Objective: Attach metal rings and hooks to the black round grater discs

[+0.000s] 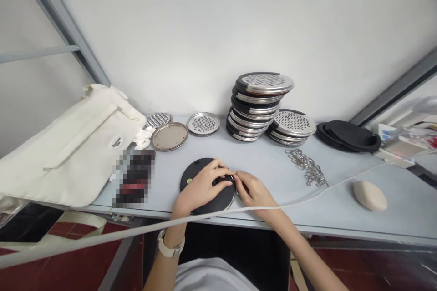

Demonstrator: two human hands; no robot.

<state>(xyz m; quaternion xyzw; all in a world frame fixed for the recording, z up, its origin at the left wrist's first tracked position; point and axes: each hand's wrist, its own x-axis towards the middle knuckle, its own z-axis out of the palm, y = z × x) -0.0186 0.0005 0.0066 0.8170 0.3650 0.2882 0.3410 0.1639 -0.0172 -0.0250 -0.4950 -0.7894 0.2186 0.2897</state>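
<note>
A round black disc (205, 202) with a small green spot lies flat near the table's front edge. My left hand (204, 186) rests over it, thumb and fingers closing on a raised part near its right edge. At that same edge my right hand (251, 192) pinches with thumb and forefinger, meeting the left fingertips. A small shiny bit shows there, too hidden to name. To the right lies a loose heap of small metal hooks or clips (309, 168).
Behind stand a tall stack of round graters (262, 109) and a shorter stack (294, 125). Loose grater plates (204, 124) and a plain metal disc (170, 136) lie left. Black round parts (348, 136), a beige mouse-like object (370, 195) and a white bag (78, 154) flank them. A white cable (143, 232) crosses in front.
</note>
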